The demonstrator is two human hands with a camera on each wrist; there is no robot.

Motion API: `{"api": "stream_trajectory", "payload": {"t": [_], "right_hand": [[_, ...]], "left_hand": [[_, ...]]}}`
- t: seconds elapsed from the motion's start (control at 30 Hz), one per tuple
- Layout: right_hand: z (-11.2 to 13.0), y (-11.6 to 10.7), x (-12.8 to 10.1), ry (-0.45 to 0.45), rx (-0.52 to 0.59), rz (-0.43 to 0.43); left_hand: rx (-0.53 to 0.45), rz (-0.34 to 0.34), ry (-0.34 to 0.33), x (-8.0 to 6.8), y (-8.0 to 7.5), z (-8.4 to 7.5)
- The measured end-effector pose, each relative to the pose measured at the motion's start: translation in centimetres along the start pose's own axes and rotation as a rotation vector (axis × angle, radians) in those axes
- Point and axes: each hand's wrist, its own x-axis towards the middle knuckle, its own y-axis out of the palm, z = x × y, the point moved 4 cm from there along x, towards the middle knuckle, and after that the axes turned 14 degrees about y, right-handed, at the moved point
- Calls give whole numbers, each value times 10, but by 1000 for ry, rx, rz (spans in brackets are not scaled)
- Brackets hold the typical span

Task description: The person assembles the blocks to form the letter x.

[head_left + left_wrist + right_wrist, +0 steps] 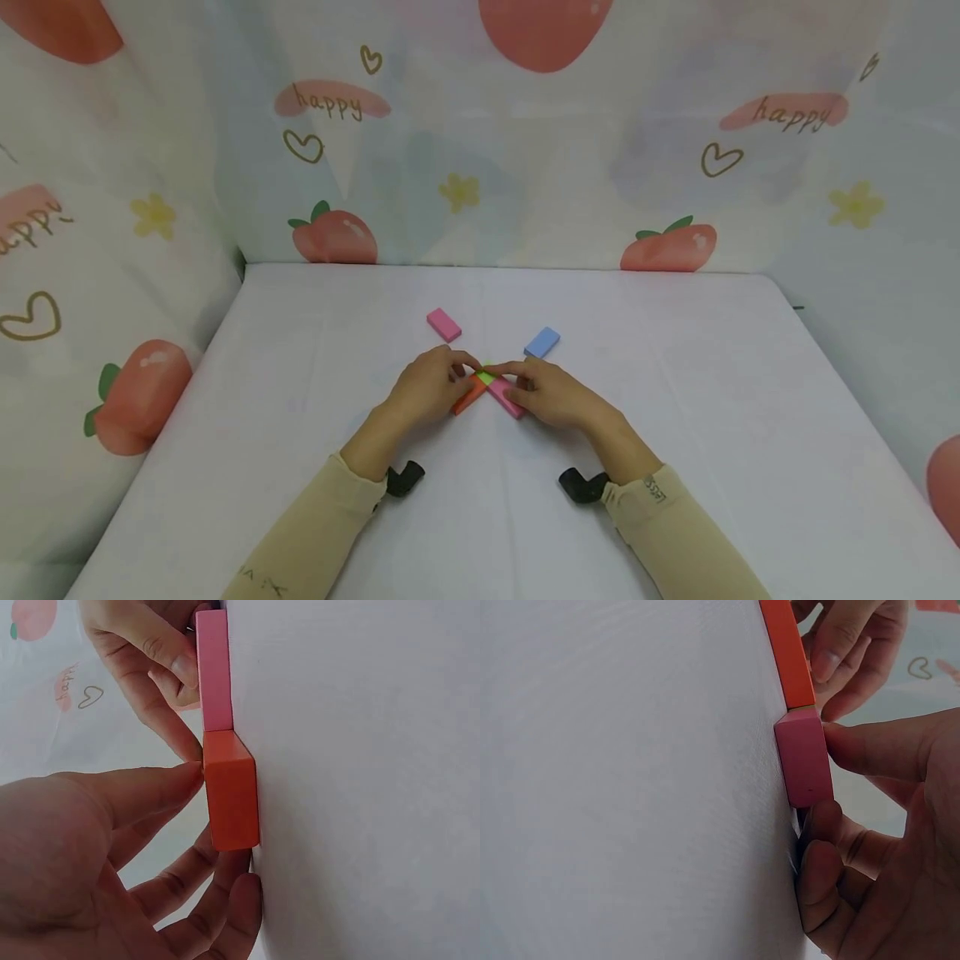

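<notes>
On the white table, an orange block (467, 402) and a pink block (507, 400) lie at an angle, meeting like a V. A bright green block (486, 377) shows between them at the far end, partly hidden by fingertips. My left hand (431, 385) pinches the orange block (232, 799), thumb on its upper face and fingers along its side. In the same manner my right hand (557, 392) holds the pink block (805, 761). Both index fingertips reach the green block and nearly meet there in the head view.
Farther back lie a second pink block (444, 325), left of the middle, and a blue block (542, 342), just beyond the right hand. A printed cloth wall (525, 150) stands behind the table (675, 333). Black wrist cameras (406, 478) jut inward from both sleeves.
</notes>
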Motion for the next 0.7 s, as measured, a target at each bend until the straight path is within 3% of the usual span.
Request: {"api": "stream_trajectory", "payload": {"t": [0.7], "right_hand": [[1, 1, 2, -27, 40, 16]], "left_hand": [[-168, 6, 5, -2, 6, 16]]}}
